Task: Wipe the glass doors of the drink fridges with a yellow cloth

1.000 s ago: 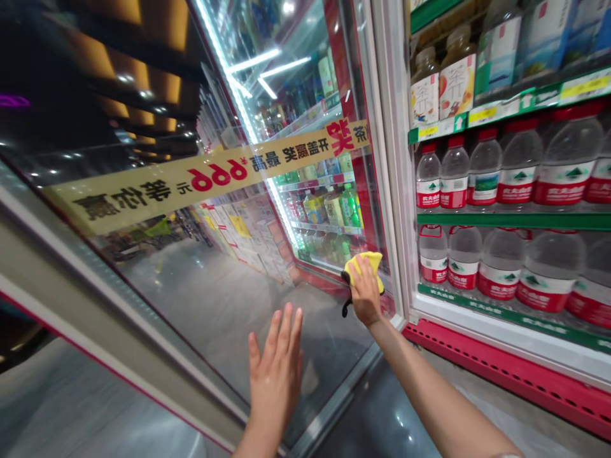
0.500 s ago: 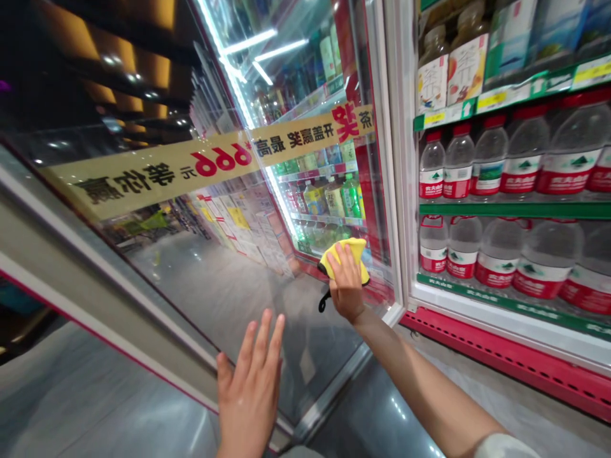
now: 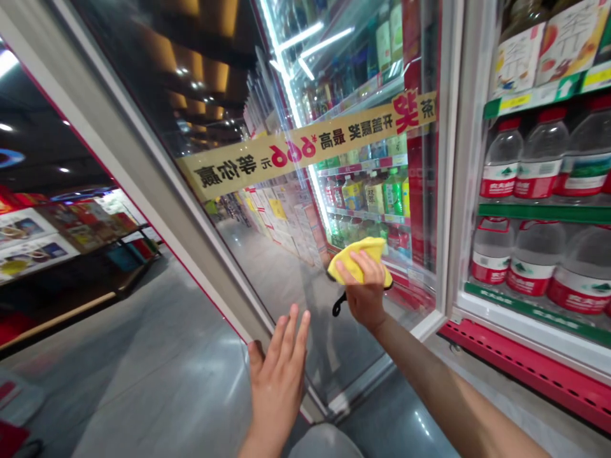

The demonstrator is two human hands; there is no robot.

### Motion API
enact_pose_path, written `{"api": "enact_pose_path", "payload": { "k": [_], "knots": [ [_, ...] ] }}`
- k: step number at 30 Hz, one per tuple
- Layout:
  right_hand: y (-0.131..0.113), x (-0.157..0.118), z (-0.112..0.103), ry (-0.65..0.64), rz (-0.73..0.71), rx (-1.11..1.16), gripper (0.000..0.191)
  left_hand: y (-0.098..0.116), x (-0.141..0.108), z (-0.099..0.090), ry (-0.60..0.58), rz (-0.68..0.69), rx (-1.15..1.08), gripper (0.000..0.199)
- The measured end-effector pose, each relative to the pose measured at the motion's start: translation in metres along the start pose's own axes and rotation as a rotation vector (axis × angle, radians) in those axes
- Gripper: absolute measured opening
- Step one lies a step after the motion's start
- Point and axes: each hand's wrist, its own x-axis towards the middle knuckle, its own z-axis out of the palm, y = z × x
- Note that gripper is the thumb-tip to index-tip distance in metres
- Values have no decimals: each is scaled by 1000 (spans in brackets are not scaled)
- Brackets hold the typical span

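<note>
In my right hand [image 3: 367,289] is a yellow cloth [image 3: 360,257] with a dark edge and a black hanging loop [image 3: 338,304]. The hand presses it to the lower part of a glass door [image 3: 286,280] that stands swung out. My left hand [image 3: 279,372] has its fingers stretched and spread, close to the door's lower frame and the glass; whether the palm touches cannot be told. Across the glass above both hands runs a beige sticker strip [image 3: 229,168] with mirrored red and black characters.
Right of the door, fridge shelves hold water bottles [image 3: 539,156] with red caps and boxed drinks [image 3: 520,57]. A red base grille [image 3: 525,375] runs along the floor. To the left stands a display shelf [image 3: 62,305] with boxed goods. Grey floor [image 3: 181,369] lies between.
My view has turned to the left, bringing in the display shelf. The right hand stays on the glass with the cloth, its wrist turned a little. My left hand remains spread by the door.
</note>
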Motion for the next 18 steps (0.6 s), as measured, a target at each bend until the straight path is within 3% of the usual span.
{"api": "enact_pose_path", "payload": {
  "k": [3, 6, 9, 11, 13, 18],
  "knots": [
    [-8, -14, -6, -53, -295, 112, 37, -3, -3, -2, 11, -1, 29, 67],
    [8, -22, -15, -67, -486, 162, 35, -7, -8, -4, -7, -17, 48, 64],
    [11, -15, -15, -47, -391, 118, 38, -9, -11, -8, -22, -32, 64, 64],
    [-5, -13, -11, -55, -214, 96, 38, -10, -12, -11, -18, -45, 73, 65],
    [-26, -19, -8, -78, -137, 124, 33, -12, -11, -14, -13, -58, 74, 68],
    [-38, -45, -5, -80, -496, 339, 27, -15, -12, -20, -24, -54, 92, 78]
  ]
}}
